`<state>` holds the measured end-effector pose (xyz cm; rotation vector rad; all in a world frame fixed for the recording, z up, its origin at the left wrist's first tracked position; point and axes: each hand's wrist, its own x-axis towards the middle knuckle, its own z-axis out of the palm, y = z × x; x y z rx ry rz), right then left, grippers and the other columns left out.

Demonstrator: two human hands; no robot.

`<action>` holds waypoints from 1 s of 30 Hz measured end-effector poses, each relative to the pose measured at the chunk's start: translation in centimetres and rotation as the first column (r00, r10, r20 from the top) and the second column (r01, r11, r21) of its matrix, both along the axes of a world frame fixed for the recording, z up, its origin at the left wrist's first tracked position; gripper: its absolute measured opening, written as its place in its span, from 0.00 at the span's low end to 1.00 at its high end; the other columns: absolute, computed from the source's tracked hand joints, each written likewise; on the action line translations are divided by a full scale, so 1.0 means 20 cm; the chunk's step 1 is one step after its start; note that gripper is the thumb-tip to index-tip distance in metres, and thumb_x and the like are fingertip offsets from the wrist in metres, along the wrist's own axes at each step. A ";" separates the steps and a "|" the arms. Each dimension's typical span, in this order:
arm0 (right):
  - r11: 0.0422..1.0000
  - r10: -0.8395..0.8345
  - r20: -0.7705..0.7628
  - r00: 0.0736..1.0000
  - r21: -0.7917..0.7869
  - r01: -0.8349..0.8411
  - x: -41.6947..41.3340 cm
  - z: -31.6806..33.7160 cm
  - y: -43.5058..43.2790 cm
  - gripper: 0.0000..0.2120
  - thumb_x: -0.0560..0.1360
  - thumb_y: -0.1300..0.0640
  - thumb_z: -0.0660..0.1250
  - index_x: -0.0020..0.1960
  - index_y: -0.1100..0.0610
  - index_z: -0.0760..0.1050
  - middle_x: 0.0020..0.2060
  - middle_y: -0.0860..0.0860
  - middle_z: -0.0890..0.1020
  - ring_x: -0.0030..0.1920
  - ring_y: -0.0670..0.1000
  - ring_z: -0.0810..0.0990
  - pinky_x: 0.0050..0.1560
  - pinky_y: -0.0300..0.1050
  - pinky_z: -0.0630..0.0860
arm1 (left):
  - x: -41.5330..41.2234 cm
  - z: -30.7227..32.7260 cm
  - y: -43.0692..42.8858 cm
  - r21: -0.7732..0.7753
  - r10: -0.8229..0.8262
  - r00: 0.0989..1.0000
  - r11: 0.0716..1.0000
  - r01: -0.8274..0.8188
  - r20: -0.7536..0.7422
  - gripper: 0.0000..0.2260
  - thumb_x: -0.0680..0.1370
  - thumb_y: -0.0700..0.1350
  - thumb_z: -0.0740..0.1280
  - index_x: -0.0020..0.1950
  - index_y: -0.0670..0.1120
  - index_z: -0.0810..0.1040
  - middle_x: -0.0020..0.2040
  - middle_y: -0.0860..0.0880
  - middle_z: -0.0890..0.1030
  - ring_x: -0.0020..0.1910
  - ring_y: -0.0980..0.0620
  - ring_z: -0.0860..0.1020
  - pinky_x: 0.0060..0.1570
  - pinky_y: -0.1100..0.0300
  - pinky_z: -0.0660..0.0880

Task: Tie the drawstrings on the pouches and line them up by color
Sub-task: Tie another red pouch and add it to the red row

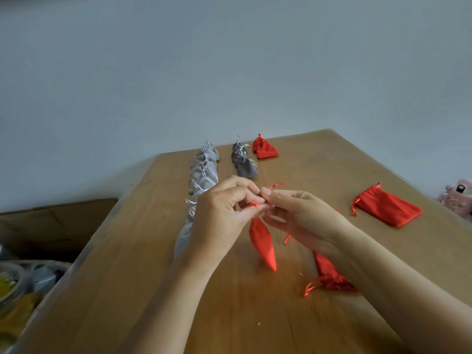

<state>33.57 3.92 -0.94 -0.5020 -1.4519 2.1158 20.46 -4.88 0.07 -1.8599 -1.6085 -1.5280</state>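
**Inspector:** Start at the left. What stood on the table?

**Assistant:** A cardboard box sat off the table's left edge. On the table, a row of light grey pouches ran away from the person, their necks gathered and cords knotted. That row appeared finished.

**Inspector:** And the hands?

**Assistant:** The left hand had its fingers curled, with thumb and fingertips pinched on the neck of a red pouch. Beyond the hands lay a shorter row of dark grey pouches and then two tied red pouches, each colour in its own line. The held pouch hung between the hands over the table's middle. I could not tell whether its lower tip touched the wood.

**Inspector:** The right hand?

**Assistant:** The right hand pinched the drawstring between thumb and forefinger, tip to tip with the left. One loose cord end stuck up behind. I judged this to be a knot in the making, the pouch left to hang so that the cord stayed taut.

**Inspector:** Outstanding work?

**Assistant:** An untied red pouch lay partly under the right forearm, and a flat red pouch lay well to the right, its mouth open. A pink object sat at the far right edge, too blurred to name.
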 end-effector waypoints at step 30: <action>0.983 -0.180 -0.215 0.960 -0.016 0.181 0.16 0.09 0.23 0.14 0.82 0.59 0.53 0.39 0.59 0.68 0.22 0.44 0.58 0.21 0.43 0.56 0.25 0.34 0.65 | -0.15 0.07 -0.04 -0.233 -0.088 0.514 0.818 0.526 0.853 0.12 0.72 0.48 0.65 0.38 0.39 0.70 0.30 0.49 0.78 0.23 0.59 0.64 0.22 0.69 0.61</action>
